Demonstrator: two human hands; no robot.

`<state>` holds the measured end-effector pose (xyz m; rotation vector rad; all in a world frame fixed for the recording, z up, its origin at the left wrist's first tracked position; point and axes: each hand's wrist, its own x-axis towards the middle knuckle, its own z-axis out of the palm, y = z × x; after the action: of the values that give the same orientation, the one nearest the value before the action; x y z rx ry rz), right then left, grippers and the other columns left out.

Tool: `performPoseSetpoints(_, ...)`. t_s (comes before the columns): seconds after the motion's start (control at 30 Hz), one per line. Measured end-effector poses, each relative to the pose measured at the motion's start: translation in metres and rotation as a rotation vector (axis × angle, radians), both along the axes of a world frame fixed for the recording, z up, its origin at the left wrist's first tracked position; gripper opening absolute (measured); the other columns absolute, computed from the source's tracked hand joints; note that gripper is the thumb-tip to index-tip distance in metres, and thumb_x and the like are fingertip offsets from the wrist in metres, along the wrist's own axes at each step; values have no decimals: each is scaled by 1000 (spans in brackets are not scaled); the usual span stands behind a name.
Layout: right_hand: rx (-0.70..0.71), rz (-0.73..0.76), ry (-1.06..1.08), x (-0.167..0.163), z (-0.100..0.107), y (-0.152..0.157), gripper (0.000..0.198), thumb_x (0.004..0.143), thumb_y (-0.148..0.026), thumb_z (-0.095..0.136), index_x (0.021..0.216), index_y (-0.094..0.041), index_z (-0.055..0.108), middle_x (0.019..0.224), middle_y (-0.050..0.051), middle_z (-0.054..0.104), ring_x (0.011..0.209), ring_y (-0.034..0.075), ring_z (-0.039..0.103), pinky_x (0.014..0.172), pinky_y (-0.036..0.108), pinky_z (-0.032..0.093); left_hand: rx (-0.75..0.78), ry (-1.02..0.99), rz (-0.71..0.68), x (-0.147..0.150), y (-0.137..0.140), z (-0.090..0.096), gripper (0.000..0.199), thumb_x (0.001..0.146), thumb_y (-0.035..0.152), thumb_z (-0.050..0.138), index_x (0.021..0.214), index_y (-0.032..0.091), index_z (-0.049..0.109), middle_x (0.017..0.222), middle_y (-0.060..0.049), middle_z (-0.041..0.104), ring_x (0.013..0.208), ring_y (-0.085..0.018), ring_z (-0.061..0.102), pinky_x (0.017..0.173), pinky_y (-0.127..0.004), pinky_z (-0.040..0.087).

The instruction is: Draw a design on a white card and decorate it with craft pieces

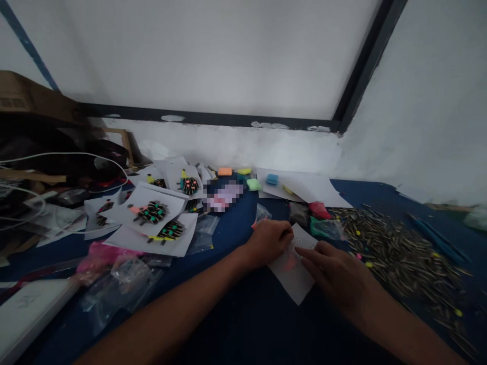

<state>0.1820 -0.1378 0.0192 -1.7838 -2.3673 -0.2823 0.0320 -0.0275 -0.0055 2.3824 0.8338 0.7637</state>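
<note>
A white sheet of paper (pixel 299 291) lies on the blue cloth, with a small orange patch (pixel 290 262) and faint printed marks on it. My left hand (pixel 270 242) rests at the sheet's upper left edge. Its fingers are curled in, and whatever they pinch is hidden. From the right, my right hand (pixel 338 274) reaches over the sheet with its fingers stretched toward the orange patch; nothing shows in them. Just beyond the hands sit a dark grey lump (pixel 299 214), a red lump (pixel 318 210) and a small clear bag with green (pixel 327 228).
Dark striped pieces like sunflower seeds (pixel 395 253) spread at right beside a blue tool (pixel 437 237). Papers with seed-covered animal figures (pixel 152 212) lie at left, near plastic bags (pixel 122 284) and a white box (pixel 34 314). Colored blocks (pixel 225 172) line the wall.
</note>
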Motion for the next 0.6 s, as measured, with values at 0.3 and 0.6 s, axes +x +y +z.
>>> performPoseSetpoints(0.3,-36,56,-188,-9,4,-9,21,90,-25,48,101,-28,65,72,2,58,53,13,55,49,24,27,-1,-14,-3,-1,-1,2,18,84,20,51,82,16,68,77,-2,70,72,-15,64,78,-27,45)
performPoseSetpoints(0.6,122,139,-275,-18,-8,-14,21,79,-21,58,100,-18,61,66,2,60,50,14,54,49,26,31,3,-4,0,0,0,0,18,84,21,51,82,17,68,79,-2,71,75,-16,64,82,-28,45)
